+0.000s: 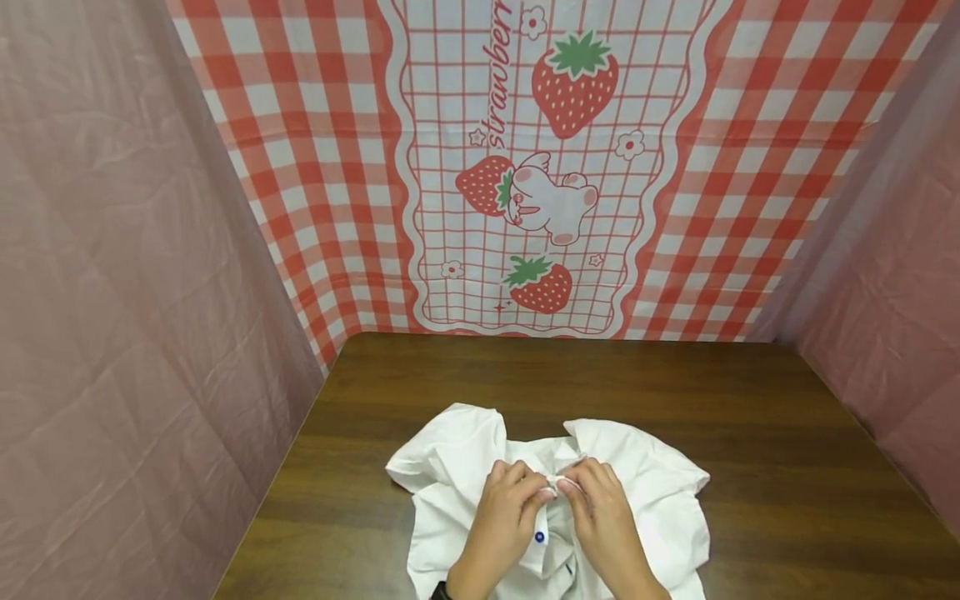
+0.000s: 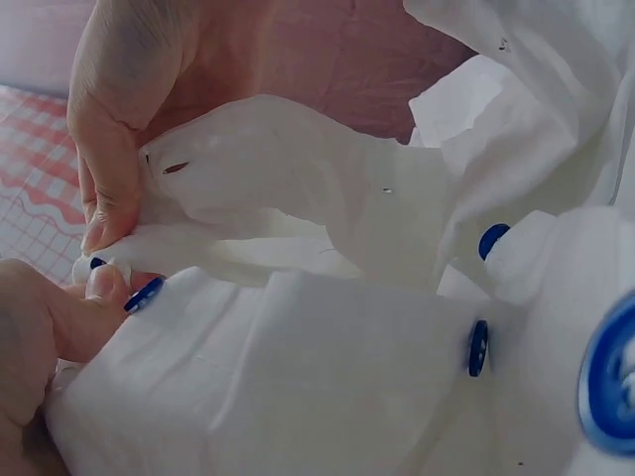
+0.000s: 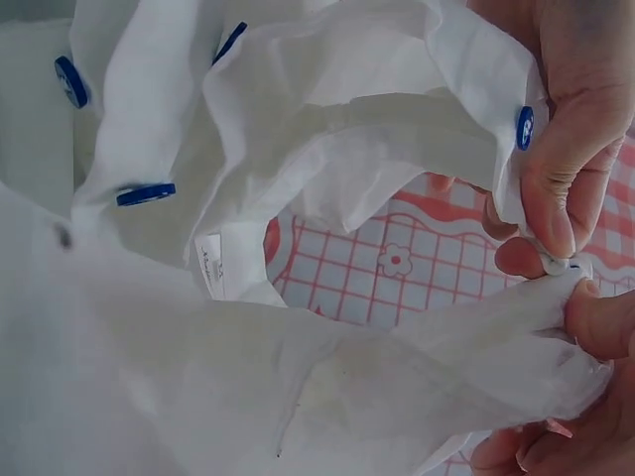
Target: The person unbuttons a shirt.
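Note:
A white shirt (image 1: 450, 450) with blue buttons lies bunched on the table. Over its neck opening, my left hand (image 1: 504, 521) pinches the buttoned front edge between thumb and fingers. The right hand (image 1: 607, 521) pinches the opposite edge, and the fingertips of both meet. In the left wrist view, a blue button (image 2: 145, 295) sits by the left thumb, and a slit buttonhole (image 2: 176, 168) shows near the right hand (image 2: 124, 119). A bit of blue (image 2: 96, 263) peeks out between the fingertips; how far it passes through the cloth I cannot tell. A label (image 3: 210, 266) shows inside the collar.
The brown wooden table (image 1: 465, 375) extends around the shirt. Behind it hangs a red checked cloth (image 1: 315, 167) with strawberries. Pinkish curtains (image 1: 135, 292) enclose the left and right sides. A dark band (image 1: 441, 592) is on the left wrist.

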`<action>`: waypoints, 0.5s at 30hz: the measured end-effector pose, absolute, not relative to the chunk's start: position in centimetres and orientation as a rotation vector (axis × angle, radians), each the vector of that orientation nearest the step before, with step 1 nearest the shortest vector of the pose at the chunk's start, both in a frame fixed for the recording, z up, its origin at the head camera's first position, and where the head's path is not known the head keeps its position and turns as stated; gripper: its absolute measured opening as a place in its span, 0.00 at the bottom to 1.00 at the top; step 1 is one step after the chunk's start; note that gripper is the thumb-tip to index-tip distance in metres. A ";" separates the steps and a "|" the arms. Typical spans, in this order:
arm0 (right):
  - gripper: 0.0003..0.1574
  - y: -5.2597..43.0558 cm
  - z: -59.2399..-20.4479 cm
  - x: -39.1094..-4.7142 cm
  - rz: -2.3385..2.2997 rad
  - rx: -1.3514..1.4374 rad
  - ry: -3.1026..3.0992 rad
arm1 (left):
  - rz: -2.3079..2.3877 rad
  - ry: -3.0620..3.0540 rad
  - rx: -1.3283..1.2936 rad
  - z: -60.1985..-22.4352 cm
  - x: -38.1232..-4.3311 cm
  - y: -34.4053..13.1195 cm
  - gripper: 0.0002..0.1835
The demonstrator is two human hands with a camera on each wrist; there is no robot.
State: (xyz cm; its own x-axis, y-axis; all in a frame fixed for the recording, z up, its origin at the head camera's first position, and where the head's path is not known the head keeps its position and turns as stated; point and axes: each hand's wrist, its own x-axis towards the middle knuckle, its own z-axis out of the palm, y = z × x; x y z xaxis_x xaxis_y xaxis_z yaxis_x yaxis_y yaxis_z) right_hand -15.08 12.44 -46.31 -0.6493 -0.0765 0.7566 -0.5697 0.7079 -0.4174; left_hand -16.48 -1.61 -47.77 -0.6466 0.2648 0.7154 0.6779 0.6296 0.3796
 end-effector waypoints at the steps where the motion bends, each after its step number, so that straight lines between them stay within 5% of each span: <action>1: 0.04 12.4 -46.3 -15.1 0.830 0.492 -2.166 | -0.872 -2.232 -0.734 -47.8 -16.5 -1.6 0.05; 15: 0.02 13.0 -45.9 -15.5 0.647 0.426 -2.193 | -1.007 -2.270 -0.726 -48.6 -16.2 -2.2 0.02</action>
